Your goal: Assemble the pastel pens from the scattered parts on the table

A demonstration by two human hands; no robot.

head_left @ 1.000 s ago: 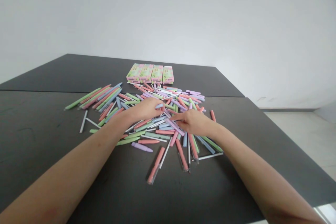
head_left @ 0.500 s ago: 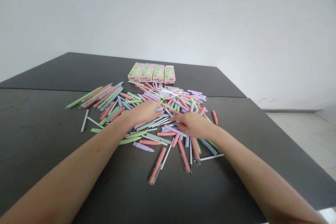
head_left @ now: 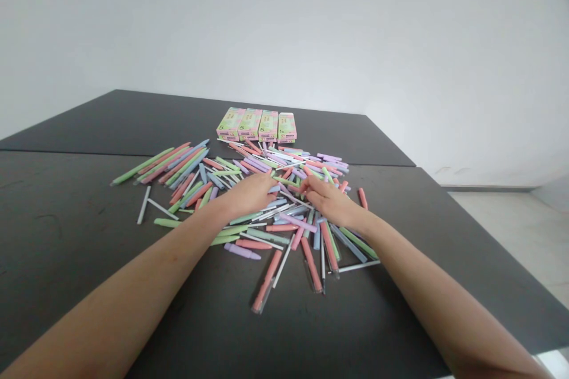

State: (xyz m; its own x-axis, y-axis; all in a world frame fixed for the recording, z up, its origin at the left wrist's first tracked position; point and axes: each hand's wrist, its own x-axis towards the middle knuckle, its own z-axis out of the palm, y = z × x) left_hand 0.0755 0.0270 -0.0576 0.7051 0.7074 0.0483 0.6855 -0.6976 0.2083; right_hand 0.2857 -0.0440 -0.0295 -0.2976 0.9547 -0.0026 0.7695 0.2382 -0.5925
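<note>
My left hand [head_left: 252,194] is over the middle of a loose heap of pen parts, its fingers closed around a blue pen barrel [head_left: 274,189] whose end shows by the fingertips. Just to the right, my right hand [head_left: 329,199] has its fingers curled and pinched together; what they hold, if anything, I cannot make out. Around both hands lie red, green, blue and lilac barrels, among them a lilac barrel [head_left: 297,222] and a green barrel [head_left: 355,243]. Thin white refills [head_left: 284,260] are scattered through the heap.
Several green-and-pink boxes [head_left: 258,125] stand in a row behind the heap. Longer capped-looking pens [head_left: 171,163] lie together at the left. A red pen [head_left: 267,281] with a clear cap is nearest me. The dark table [head_left: 80,118] has a seam across it.
My right hand has moved slightly up and away from me, uncovering refills below it. My left hand has shifted slightly right, still with the blue barrel.
</note>
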